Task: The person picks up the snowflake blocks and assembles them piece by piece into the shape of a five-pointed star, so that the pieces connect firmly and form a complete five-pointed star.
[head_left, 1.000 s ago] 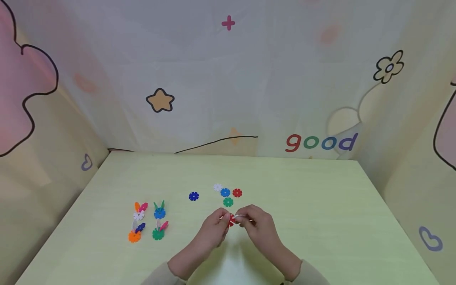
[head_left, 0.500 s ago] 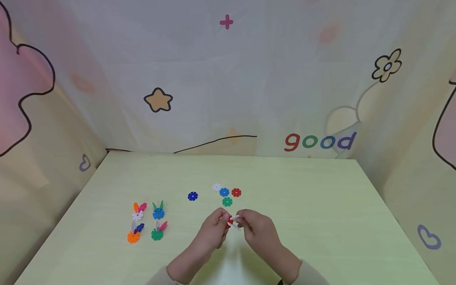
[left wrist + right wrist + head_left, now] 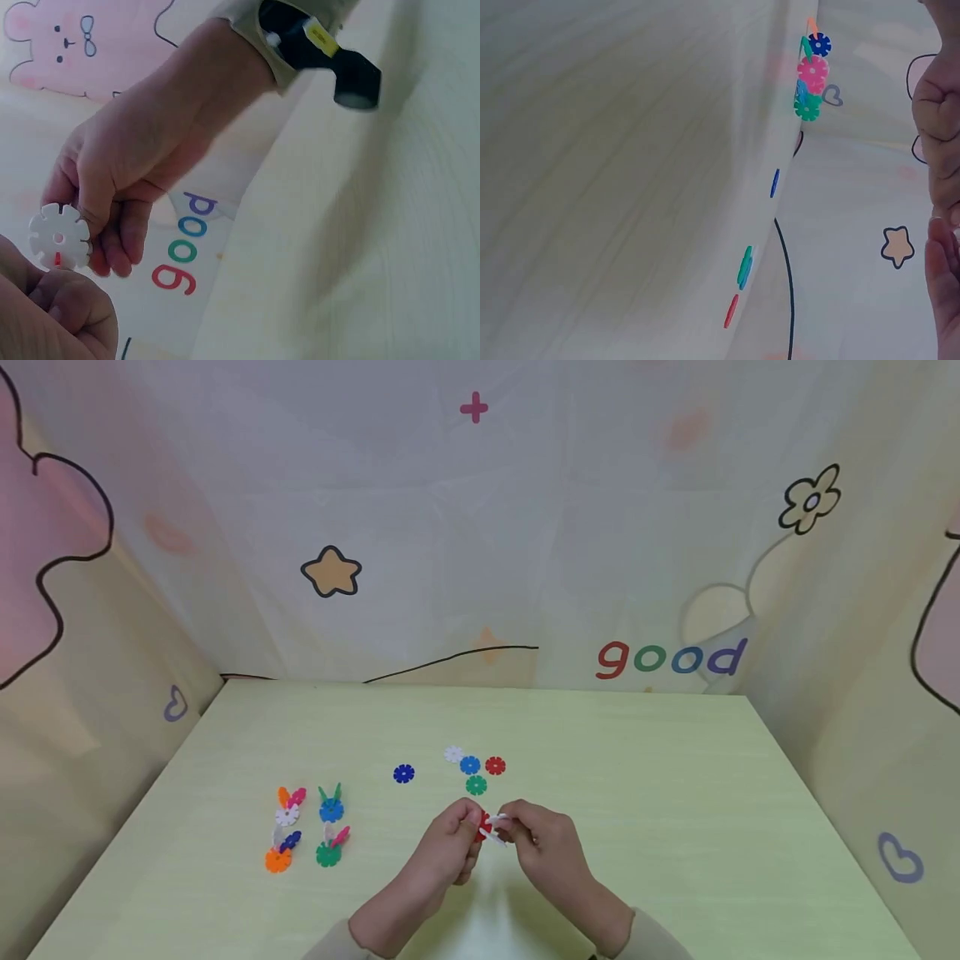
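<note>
My left hand (image 3: 448,845) pinches a red notched plastic disc (image 3: 482,827) between thumb and fingers above the table. Two white notched discs stick out from the red disc's right side, an upper white disc (image 3: 497,817) and a lower white disc (image 3: 494,838). At the upper one, the thumb and fingertips of my right hand (image 3: 551,850) hold its edge. The left wrist view shows a white disc (image 3: 73,229) face-on between both hands, with a bit of red in its lower slot. In the right wrist view, the hands at the right edge mostly hide the pieces.
Loose discs lie beyond the hands: dark blue (image 3: 403,773), white (image 3: 453,754), blue (image 3: 470,765), red (image 3: 495,766) and green (image 3: 476,785). To the left stand several joined disc figures, including an orange-based one (image 3: 278,860) and a green-based one (image 3: 328,854). A printed curtain encloses the table.
My right hand has shifted slightly back from the red disc, and the two white discs on it have come into clearer view. Between half a second ago and now the hands barely move.
</note>
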`<action>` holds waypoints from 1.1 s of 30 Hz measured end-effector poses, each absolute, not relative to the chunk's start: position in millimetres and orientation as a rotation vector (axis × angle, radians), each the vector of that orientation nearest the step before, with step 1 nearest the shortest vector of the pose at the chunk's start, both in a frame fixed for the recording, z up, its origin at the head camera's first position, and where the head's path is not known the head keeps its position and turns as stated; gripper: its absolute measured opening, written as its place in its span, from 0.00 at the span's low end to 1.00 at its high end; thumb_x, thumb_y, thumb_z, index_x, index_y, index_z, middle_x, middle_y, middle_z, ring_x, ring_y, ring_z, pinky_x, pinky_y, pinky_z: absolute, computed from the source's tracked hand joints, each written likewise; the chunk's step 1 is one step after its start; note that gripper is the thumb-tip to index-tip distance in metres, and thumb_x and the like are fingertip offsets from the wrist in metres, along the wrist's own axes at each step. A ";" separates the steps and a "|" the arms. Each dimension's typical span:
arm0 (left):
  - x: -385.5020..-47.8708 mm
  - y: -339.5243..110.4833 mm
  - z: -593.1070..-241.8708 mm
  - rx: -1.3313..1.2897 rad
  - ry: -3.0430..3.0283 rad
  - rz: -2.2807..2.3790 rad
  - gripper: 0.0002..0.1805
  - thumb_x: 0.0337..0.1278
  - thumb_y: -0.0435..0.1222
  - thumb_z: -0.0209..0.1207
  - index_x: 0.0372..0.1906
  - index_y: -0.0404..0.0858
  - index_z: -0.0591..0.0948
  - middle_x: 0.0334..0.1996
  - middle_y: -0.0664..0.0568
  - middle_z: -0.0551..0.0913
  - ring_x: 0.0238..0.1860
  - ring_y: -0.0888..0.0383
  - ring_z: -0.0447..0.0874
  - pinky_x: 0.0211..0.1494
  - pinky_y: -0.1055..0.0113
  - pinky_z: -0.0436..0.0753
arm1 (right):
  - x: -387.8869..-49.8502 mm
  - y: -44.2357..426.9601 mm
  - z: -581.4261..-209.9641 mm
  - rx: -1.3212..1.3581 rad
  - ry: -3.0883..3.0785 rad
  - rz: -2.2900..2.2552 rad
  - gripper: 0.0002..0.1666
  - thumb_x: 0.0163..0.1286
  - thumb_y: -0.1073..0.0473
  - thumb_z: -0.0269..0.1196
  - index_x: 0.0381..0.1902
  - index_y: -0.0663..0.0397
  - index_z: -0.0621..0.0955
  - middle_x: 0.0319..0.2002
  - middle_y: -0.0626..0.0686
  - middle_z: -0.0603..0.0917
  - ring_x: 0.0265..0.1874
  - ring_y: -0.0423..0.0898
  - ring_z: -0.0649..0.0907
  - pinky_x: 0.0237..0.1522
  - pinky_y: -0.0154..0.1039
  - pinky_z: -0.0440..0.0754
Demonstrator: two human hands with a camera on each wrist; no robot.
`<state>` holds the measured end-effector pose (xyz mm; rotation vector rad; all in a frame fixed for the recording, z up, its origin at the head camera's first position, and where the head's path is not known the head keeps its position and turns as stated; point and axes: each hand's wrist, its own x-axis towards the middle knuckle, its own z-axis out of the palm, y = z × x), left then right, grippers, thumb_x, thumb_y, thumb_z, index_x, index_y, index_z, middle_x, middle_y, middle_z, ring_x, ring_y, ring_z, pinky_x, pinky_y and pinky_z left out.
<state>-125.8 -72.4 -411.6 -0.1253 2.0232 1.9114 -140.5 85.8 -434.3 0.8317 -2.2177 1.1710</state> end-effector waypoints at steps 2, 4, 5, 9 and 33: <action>-126.4 -72.2 -412.7 -0.106 2.116 1.870 0.11 0.82 0.38 0.44 0.43 0.38 0.73 0.22 0.56 0.66 0.22 0.60 0.61 0.24 0.72 0.60 | -140.1 84.9 -436.1 0.821 -2.225 1.160 0.09 0.57 0.76 0.71 0.28 0.59 0.84 0.23 0.51 0.88 0.21 0.38 0.85 0.30 0.21 0.82; -126.9 -71.5 -413.8 -0.091 2.222 1.823 0.10 0.81 0.36 0.45 0.42 0.37 0.74 0.22 0.55 0.67 0.23 0.59 0.63 0.25 0.72 0.61 | -139.5 83.1 -437.3 0.810 -2.226 1.120 0.09 0.56 0.75 0.71 0.28 0.58 0.84 0.23 0.50 0.88 0.20 0.38 0.85 0.29 0.21 0.81; -126.9 -71.2 -414.0 -0.085 2.268 1.802 0.10 0.81 0.35 0.46 0.42 0.37 0.75 0.23 0.55 0.68 0.24 0.58 0.63 0.26 0.72 0.62 | -139.3 81.8 -438.1 0.802 -2.225 1.094 0.10 0.55 0.76 0.71 0.28 0.58 0.84 0.23 0.51 0.88 0.20 0.39 0.85 0.28 0.21 0.81; -126.3 -69.7 -413.4 -0.098 2.370 1.753 0.08 0.79 0.34 0.47 0.42 0.36 0.75 0.24 0.53 0.69 0.26 0.57 0.65 0.28 0.72 0.63 | -138.7 75.1 -438.6 0.765 -2.220 1.001 0.12 0.52 0.77 0.73 0.27 0.59 0.83 0.24 0.51 0.88 0.19 0.38 0.84 0.27 0.21 0.81; -131.0 -115.8 -419.6 0.081 2.091 1.682 0.14 0.76 0.38 0.54 0.44 0.30 0.83 0.24 0.56 0.79 0.25 0.63 0.77 0.26 0.73 0.73 | -152.6 102.5 -421.0 0.764 -2.749 1.532 0.11 0.68 0.58 0.69 0.44 0.59 0.89 0.36 0.56 0.92 0.32 0.44 0.89 0.37 0.28 0.85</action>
